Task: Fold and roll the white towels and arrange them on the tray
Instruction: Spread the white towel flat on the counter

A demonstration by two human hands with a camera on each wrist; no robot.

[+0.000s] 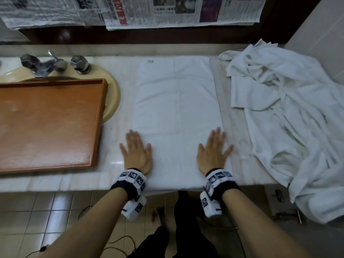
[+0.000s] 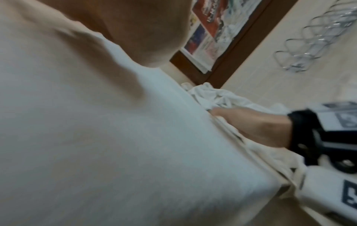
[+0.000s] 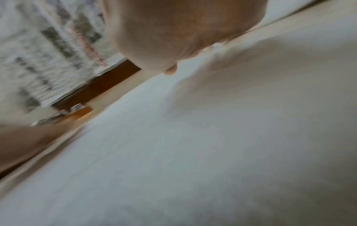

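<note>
Folded white towel [image 1: 176, 116] at centre frame, left hand [image 1: 136, 152] and right hand [image 1: 214, 152] flat on its near corners; wooden tray [image 1: 46, 125] at left, crumpled towels [image 1: 290, 118] at right

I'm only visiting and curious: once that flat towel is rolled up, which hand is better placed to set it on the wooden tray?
Probably the left hand. It lies flat on the towel's left edge, the side nearest the wooden tray. The right hand presses the far edge, beside the crumpled towels.

A folded towel [image 1: 176, 112] lies at the counter's [image 1: 119, 108] centre. At 9 o'clock the tray [image 1: 48, 123] sits over the sink [image 1: 113, 97], taps [image 1: 54, 64] at 10. At 3 a heap of towels [image 1: 290, 116] spills over the counter's front edge. Newspapers [image 1: 130, 10] hang at 12.
</note>
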